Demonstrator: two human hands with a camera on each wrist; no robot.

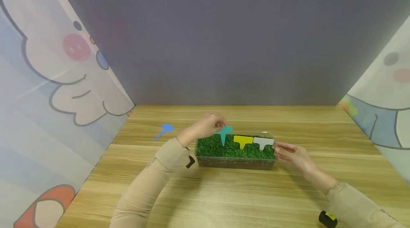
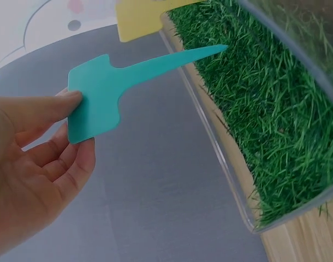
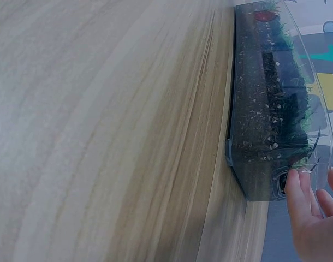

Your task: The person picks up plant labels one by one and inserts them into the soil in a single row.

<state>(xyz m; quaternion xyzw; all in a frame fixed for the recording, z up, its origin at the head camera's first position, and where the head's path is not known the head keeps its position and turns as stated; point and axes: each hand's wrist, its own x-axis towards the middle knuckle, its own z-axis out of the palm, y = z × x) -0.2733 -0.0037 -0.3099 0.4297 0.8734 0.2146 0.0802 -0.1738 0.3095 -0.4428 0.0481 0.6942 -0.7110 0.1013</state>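
My left hand pinches a teal T-shaped plant label by its wide head, thumb on one face and fingers behind. The label's pointed stem is aimed down at the green grass in a clear planter box; in the left wrist view its tip overlaps the grass, and I cannot tell if it touches. A yellow label and a white label stand upright in the grass to the right. At the box's right end, beside the white label, my right hand rests its fingertips against the clear wall.
A blue plant label lies on the wooden table left of the box. A small black object with a yellow mark is near the right sleeve. A grey panel rises behind the table, with cartoon-printed sheets at the sides.
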